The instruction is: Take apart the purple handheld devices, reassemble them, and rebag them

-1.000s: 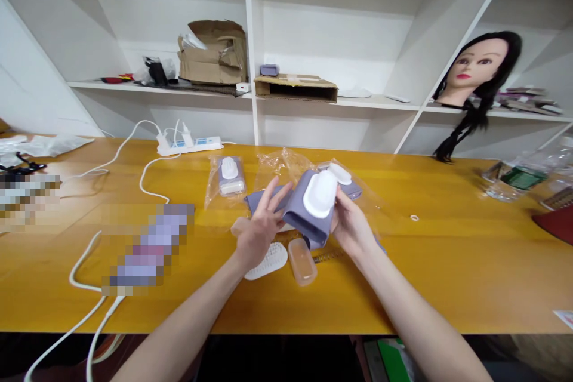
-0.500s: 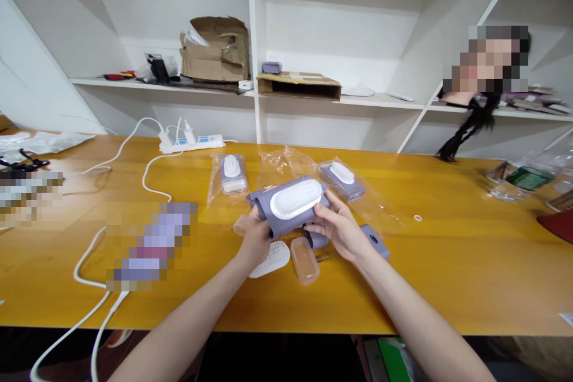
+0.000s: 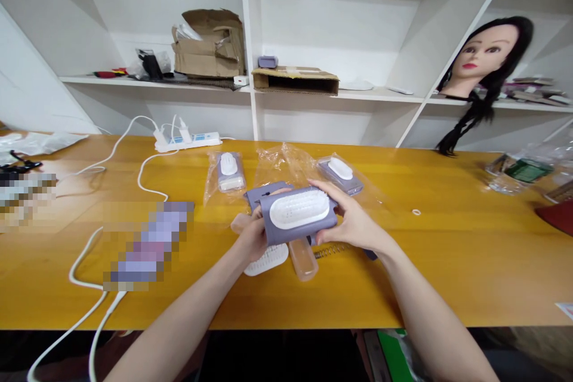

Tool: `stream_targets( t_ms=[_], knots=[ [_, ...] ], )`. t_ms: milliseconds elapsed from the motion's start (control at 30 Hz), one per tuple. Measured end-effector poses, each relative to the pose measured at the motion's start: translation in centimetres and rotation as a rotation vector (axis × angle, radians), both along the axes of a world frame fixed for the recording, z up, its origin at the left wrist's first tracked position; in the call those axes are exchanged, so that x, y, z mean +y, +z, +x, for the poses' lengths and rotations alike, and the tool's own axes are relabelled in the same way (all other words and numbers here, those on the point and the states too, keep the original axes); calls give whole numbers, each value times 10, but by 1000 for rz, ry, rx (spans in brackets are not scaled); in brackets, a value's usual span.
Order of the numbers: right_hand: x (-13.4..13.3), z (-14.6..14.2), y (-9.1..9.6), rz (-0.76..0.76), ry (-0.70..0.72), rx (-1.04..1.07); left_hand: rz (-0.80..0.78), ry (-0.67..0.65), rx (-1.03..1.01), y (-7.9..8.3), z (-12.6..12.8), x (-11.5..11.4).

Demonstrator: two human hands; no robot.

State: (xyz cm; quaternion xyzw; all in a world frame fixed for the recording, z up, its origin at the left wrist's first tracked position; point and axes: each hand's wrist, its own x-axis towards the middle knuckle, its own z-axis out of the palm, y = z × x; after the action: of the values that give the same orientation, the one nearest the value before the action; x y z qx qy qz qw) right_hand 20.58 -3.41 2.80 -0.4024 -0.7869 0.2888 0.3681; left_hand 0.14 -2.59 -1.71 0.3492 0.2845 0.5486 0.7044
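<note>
Hands: The left hand (image 3: 253,239) and the right hand (image 3: 353,224) are together, clamped on one object above the table (image 3: 447,277). The left hand grips from below at its left end; the right-hand fingers (image 3: 322,188) curl over its top edge.

Held object: A lilac plastic device (image 3: 298,236), a rounded rectangular body, lies nearly flat between the hands. Its white oval perforated pad (image 3: 298,210) faces up. A flat lilac piece (image 3: 264,194) sticks out behind it by the left hand; whether it is attached, I cannot tell.

Just below the hands: A white oval bristled brush head (image 3: 266,262) lies partly under the left hand, beside a translucent peach oblong cover (image 3: 302,259). A small coil spring (image 3: 330,250) lies just right of the cover.

Left on the table: A pixelated patch (image 3: 147,248) hides an object. White cables (image 3: 78,268) curve beside it.

Farther on the table: Two lilac units in clear plastic bags (image 3: 228,172) (image 3: 340,168) lie well apart, with a white power strip (image 3: 188,142) behind to the left.

Far back: White shelves (image 3: 134,81) hold a torn cardboard box (image 3: 208,42) and, at right, a mannequin head (image 3: 486,54) with a long dark braid.
</note>
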Motion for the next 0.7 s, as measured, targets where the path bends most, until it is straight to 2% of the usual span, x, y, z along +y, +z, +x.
stream_targets(
  t_ms=[100, 333, 700],
  knots=[
    [-1, 1, 1, 73, 22, -90, 34, -26, -2, 2, 0, -2],
    [1, 0, -5, 191, 110, -92, 84, -59, 1, -4, 0, -3],
    [3, 0, -6, 203, 130, -88, 0, -50, -31, -2, 3, -8]
  ],
)
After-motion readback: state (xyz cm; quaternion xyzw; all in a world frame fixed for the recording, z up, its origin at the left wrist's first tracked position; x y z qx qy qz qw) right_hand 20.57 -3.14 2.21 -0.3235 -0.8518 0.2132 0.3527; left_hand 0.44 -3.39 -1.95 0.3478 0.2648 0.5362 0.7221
